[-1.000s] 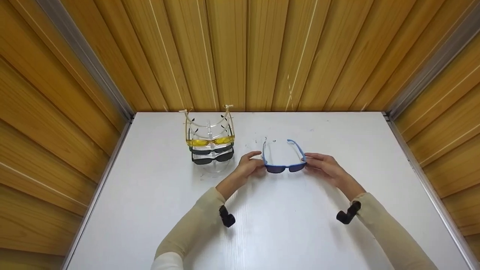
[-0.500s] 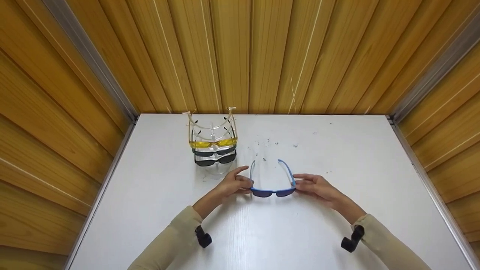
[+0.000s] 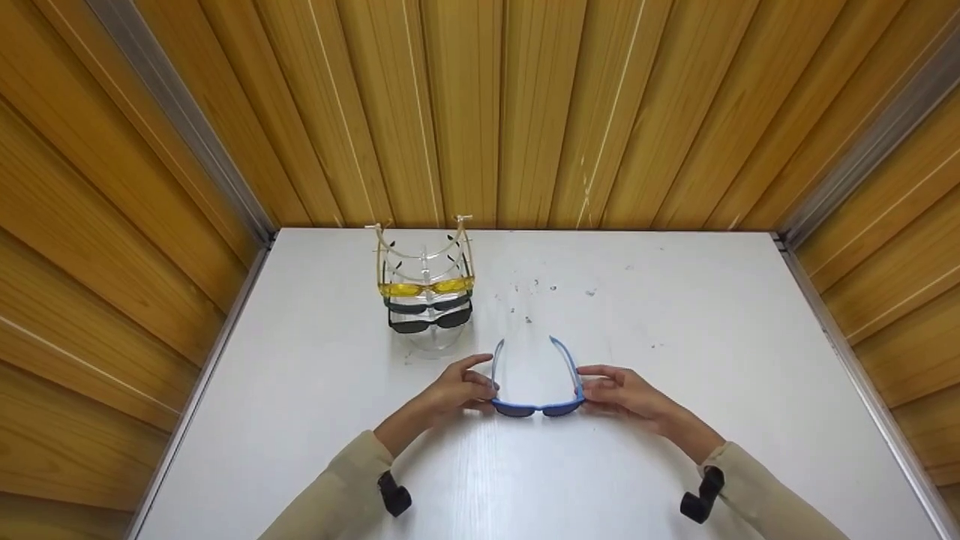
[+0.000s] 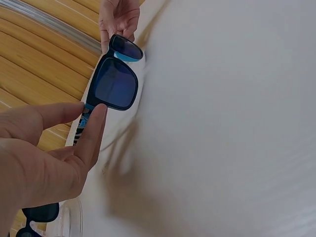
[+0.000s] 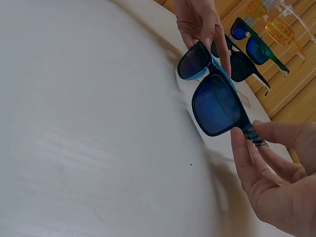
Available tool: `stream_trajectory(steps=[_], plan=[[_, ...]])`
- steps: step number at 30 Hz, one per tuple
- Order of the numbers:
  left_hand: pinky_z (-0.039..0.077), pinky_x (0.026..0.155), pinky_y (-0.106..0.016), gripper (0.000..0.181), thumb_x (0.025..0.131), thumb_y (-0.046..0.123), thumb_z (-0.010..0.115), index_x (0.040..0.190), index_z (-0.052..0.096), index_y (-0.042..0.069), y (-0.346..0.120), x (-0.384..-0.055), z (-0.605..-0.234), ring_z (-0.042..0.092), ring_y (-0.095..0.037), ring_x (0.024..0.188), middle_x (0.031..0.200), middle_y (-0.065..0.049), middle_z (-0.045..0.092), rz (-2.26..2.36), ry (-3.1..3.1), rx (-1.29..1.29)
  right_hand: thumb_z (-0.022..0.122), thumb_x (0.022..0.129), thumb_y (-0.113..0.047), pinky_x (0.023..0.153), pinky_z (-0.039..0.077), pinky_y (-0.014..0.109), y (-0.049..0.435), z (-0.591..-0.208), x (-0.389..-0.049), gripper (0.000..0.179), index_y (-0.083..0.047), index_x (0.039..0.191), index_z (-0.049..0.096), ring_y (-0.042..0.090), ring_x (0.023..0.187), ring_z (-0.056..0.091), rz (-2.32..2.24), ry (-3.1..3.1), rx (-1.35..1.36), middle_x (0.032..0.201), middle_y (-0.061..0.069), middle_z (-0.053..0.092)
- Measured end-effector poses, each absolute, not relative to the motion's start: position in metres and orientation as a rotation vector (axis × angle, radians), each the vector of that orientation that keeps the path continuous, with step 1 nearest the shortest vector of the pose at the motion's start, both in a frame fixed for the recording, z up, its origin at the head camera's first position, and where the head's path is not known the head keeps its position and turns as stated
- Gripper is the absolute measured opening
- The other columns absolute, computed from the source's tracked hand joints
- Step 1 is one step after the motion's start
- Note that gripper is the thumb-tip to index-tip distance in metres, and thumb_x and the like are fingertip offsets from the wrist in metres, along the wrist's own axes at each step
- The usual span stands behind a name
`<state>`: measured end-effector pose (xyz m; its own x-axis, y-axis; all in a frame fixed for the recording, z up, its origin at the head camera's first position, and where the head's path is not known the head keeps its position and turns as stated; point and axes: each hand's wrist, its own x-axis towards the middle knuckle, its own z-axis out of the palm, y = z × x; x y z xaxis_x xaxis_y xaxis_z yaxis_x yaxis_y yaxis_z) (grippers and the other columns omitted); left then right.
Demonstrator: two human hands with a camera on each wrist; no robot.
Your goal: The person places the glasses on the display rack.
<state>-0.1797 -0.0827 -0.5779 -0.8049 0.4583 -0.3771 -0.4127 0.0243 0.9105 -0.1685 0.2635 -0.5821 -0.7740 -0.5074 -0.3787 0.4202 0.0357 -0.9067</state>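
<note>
Between the two hands is a pair of blue-framed sunglasses (image 3: pixel 538 409) with dark blue lenses, its arms unfolded and pointing away from the person. My left hand (image 3: pixel 459 390) pinches the left hinge end between thumb and fingers. On the other side, my right hand (image 3: pixel 626 394) pinches the right hinge end. Both wrist views show the lens fronts of the sunglasses (image 4: pixel 116 84) and a patterned temple (image 5: pixel 254 137) between the right fingertips. Their shadow falls on the white table beneath.
A clear display stand (image 3: pixel 424 259) at the back left bears yellow-lensed glasses (image 3: pixel 427 287) above two dark-lensed pairs, the lowest being black sunglasses (image 3: pixel 431 321). Small marks (image 3: pixel 529 320) dot the white table (image 3: pixel 675 300). Wood-look panels (image 3: pixel 457 112) wall in the back and sides.
Both hands have drawn the blue sunglasses towards the person and slightly left, away from the back of the table. The stand and its glasses stay put; the head view has shifted a little.
</note>
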Motion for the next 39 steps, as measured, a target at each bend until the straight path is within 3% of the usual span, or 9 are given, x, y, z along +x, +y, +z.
stream_trajectory(steps=[7,24,35,39], plan=[[0.065,0.086,-0.036,0.074,0.089,-0.011,0.064,0.155,0.032,-0.004,-0.082,-0.178,-0.582,0.071,-0.014,0.089,0.093,-0.004,0.071,1.835,1.699,0.055,0.063,0.099,-0.003,0.102,0.058,0.033,0.264,-0.582,-0.165,0.064,0.013,0.152,0.030,0.015,0.108,0.072,-1.827,1.635,-0.057,0.127,0.015,0.070],[0.064,0.089,-0.037,0.073,0.090,-0.008,0.065,0.155,0.032,-0.005,-0.084,-0.178,-0.587,0.071,-0.013,0.088,0.104,-0.014,0.074,1.842,1.696,0.079,0.066,0.098,-0.004,0.104,0.057,0.038,0.262,-0.582,-0.163,0.066,0.011,0.152,0.033,0.019,0.115,0.071,-1.829,1.675,-0.049,0.131,0.015,0.068],[0.063,0.093,-0.043,0.074,0.089,-0.006,0.064,0.155,0.031,-0.005,-0.083,-0.177,-0.576,0.070,-0.013,0.086,0.117,-0.027,0.068,1.844,1.696,0.108,0.066,0.097,-0.003,0.101,0.058,0.037,0.262,-0.576,-0.162,0.064,0.009,0.152,0.035,0.015,0.105,0.073,-1.870,1.648,0.000,0.123,0.013,0.073],[0.063,0.093,-0.043,0.074,0.089,-0.007,0.064,0.155,0.032,-0.004,-0.080,-0.180,-0.567,0.070,-0.013,0.086,0.115,-0.023,0.070,1.868,1.685,0.086,0.065,0.098,-0.003,0.100,0.058,0.033,0.266,-0.569,-0.165,0.062,0.009,0.152,0.036,0.014,0.104,0.074,-1.893,1.644,-0.010,0.120,0.011,0.075]])
